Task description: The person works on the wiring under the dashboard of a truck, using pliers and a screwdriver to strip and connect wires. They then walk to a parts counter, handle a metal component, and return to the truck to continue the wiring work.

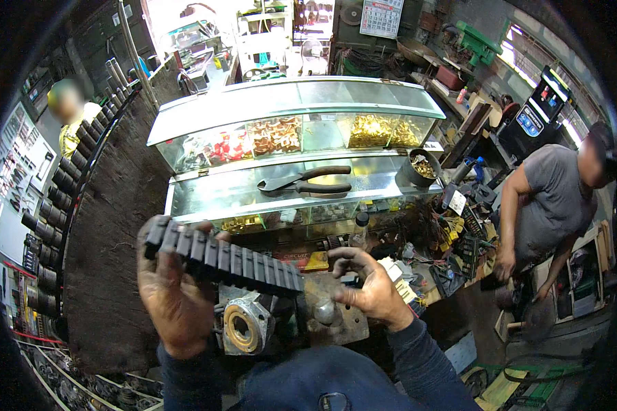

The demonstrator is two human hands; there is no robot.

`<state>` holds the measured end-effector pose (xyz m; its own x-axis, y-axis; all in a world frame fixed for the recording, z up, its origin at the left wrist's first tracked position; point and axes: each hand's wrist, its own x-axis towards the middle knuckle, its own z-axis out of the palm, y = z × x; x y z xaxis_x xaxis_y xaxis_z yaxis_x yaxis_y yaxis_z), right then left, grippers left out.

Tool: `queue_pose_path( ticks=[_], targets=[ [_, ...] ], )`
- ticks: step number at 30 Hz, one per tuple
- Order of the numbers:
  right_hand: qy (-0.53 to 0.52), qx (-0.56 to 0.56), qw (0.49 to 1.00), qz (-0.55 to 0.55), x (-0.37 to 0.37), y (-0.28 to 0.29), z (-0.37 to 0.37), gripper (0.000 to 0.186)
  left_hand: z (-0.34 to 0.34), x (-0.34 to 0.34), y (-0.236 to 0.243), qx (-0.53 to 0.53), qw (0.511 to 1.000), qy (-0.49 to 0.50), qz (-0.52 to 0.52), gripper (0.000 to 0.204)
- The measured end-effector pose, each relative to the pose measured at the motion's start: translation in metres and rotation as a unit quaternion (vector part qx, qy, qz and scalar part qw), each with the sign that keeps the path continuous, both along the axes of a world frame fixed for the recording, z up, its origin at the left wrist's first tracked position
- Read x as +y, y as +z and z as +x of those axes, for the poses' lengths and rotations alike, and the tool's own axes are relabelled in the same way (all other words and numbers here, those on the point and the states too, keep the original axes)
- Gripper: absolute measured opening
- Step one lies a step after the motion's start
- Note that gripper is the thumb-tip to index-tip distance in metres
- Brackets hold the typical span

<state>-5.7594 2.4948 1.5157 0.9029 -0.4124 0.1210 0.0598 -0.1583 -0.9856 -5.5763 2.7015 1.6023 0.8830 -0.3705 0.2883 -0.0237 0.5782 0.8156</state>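
Observation:
My left hand (171,301) grips a long black ribbed part (223,259) by its left end, holding it slanted down to the right over a metal housing (243,325) with a round, bronze-coloured bore. My right hand (370,291) is just right of the part's lower end, fingers curled but apart, with nothing visible in them, above a worn metal plate (343,329) with a domed knob. A small red and yellow box (305,260) lies behind the part.
Glass display cases (295,99) span the back, with pliers (305,183) and a tin (416,171) on top. Tangled electrical parts (466,246) crowd the right. A person (548,212) stands at right; another (75,120) is at left, behind a row of dark cylinders (55,233).

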Motion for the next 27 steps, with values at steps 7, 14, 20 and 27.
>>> queue_pose_path(
  ticks=[7,14,20,27],
  targets=[
    [0.104,0.083,0.989,0.071,0.008,0.009,-0.01,0.065,-0.015,-0.035,-0.058,0.155,0.978,-0.117,0.073,0.035],
    [-0.013,0.24,0.97,-0.038,-0.028,-0.042,-0.021,0.044,0.02,0.04,-0.052,0.043,0.976,-0.029,0.212,0.061],
    [-0.024,0.324,0.944,-0.053,-0.025,-0.082,0.052,0.057,-0.005,0.076,-0.054,0.019,0.952,-0.082,0.295,0.044],
    [-0.078,0.325,0.941,0.059,-0.006,-0.082,0.095,0.061,-0.026,0.108,-0.068,0.068,0.948,-0.066,0.303,0.045]
  ],
)
